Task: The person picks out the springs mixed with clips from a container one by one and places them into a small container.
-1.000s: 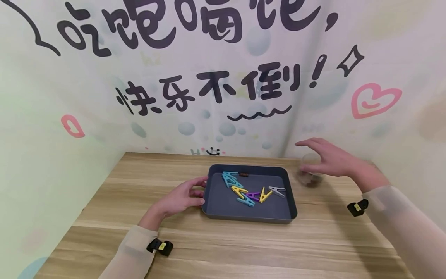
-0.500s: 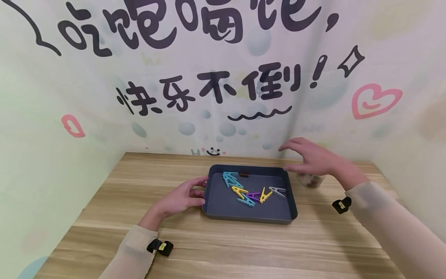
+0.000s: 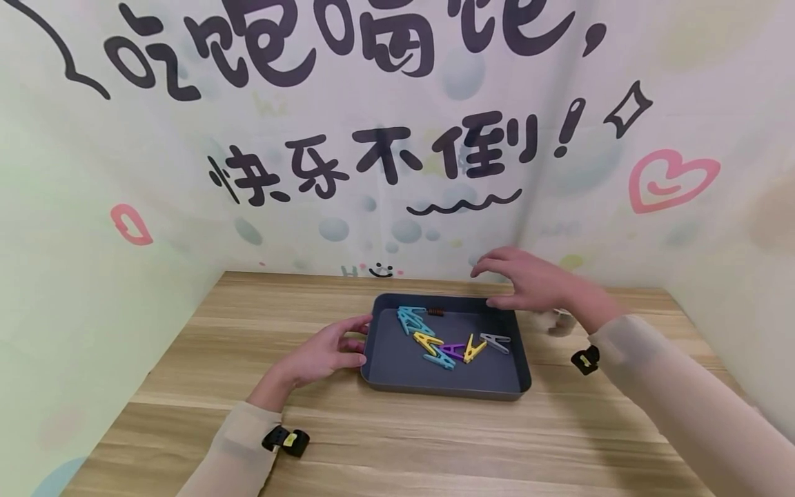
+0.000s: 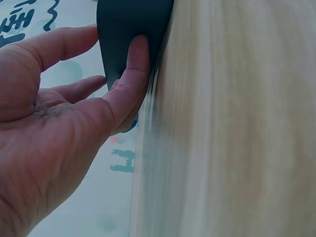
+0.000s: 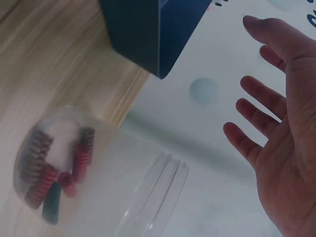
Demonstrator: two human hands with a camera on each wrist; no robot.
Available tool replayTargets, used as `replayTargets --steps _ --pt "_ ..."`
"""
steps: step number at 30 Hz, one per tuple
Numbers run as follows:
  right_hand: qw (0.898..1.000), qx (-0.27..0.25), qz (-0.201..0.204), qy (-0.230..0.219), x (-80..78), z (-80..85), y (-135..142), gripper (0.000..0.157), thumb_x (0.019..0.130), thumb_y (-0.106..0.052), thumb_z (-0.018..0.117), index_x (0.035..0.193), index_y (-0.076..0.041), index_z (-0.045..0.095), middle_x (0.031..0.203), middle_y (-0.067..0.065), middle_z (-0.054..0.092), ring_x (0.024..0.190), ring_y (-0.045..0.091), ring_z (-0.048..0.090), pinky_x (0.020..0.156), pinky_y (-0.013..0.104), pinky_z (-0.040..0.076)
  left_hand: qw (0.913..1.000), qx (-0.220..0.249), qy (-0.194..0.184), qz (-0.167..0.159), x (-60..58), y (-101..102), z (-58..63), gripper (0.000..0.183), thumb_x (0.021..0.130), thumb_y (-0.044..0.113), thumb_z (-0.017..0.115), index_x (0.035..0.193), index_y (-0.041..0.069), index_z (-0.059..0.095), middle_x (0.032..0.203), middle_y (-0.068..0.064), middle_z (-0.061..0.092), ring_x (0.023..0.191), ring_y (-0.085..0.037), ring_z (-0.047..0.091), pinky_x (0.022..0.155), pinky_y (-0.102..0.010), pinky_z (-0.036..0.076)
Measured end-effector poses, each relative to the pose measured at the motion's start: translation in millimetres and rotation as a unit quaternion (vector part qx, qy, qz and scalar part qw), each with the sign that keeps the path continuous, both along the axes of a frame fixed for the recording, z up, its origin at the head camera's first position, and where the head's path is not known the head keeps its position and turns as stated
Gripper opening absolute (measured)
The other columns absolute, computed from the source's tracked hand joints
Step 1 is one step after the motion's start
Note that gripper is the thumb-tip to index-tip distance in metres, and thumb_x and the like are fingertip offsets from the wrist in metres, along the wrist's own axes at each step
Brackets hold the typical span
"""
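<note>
My left hand [image 3: 319, 354] rests its fingertips on the outer left wall of a dark grey tray [image 3: 397, 373]; the left wrist view shows these fingers against the tray wall [image 4: 123, 29]. Inside lie several plastic clothespins: blue ones [image 3: 410, 321], yellow ones [image 3: 474, 348], a purple one [image 3: 452, 351] and a grey one [image 3: 495, 340]. A small dark brown coil [image 3: 436, 312] lies by the back wall. Over the tray's back right corner hovers my right hand [image 3: 528, 279], fingers spread and holding nothing.
Right of the tray stands a clear jar [image 3: 562, 322], partly hidden by the right hand. In the right wrist view the jar [image 5: 113, 182] contains red and brown coils and a dark green piece. A printed cloth [image 3: 373, 228] hangs behind the wooden table [image 3: 404, 442].
My right hand has moved left from above the jar to the tray's back right corner. The left hand and the tray keep their places.
</note>
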State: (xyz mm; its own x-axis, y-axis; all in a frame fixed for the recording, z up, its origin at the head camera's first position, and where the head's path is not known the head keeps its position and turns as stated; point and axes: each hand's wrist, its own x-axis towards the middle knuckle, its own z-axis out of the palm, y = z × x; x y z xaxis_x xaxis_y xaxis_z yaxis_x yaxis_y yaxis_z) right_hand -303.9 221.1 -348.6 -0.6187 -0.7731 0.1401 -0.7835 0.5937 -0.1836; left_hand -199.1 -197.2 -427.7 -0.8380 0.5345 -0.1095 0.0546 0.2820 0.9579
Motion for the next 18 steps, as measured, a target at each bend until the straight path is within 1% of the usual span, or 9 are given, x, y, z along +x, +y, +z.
replayTargets --steps 6,11,14,18 --pt "1.000 0.025 0.010 -0.004 -4.3 -0.4 -16.8 0.044 0.093 -0.027 0.083 0.134 -0.022 0.068 0.144 0.010 0.059 0.136 0.034 0.050 0.114 0.056 0.043 1.0000 -0.002 -0.002 0.003 1.0 0.0 -0.1 0.075 0.102 -0.004 0.065 0.165 -0.004 0.026 0.157 -0.028 0.040 0.134 -0.042 0.056 0.105 -0.041 0.054" --pt "0.999 0.039 0.030 -0.004 -8.7 -1.1 -33.5 0.044 0.091 -0.021 0.085 0.132 -0.021 0.070 0.141 0.011 0.062 0.133 0.034 0.053 0.112 0.055 0.046 1.0000 -0.005 0.002 0.005 1.6 0.1 -0.2 0.075 0.101 -0.004 0.065 0.165 -0.004 0.026 0.156 -0.028 0.042 0.134 -0.041 0.057 0.106 -0.041 0.054" --pt "0.998 0.055 0.038 -0.001 -10.5 -2.6 -42.7 0.043 0.091 -0.019 0.085 0.132 -0.022 0.070 0.141 0.011 0.062 0.132 0.034 0.054 0.111 0.054 0.047 0.9999 -0.008 0.005 0.005 1.3 -0.2 -0.6 0.074 0.102 -0.003 0.066 0.165 -0.004 0.027 0.156 -0.028 0.041 0.134 -0.041 0.056 0.106 -0.041 0.054" --pt "0.996 0.078 0.044 -0.010 -11.7 -4.9 -54.0 0.043 0.091 -0.017 0.085 0.131 -0.022 0.070 0.142 0.012 0.062 0.131 0.034 0.055 0.110 0.054 0.048 0.9998 -0.014 0.004 0.010 0.4 0.3 0.2 0.075 0.101 -0.003 0.066 0.165 -0.003 0.027 0.157 -0.027 0.042 0.135 -0.040 0.056 0.106 -0.041 0.054"
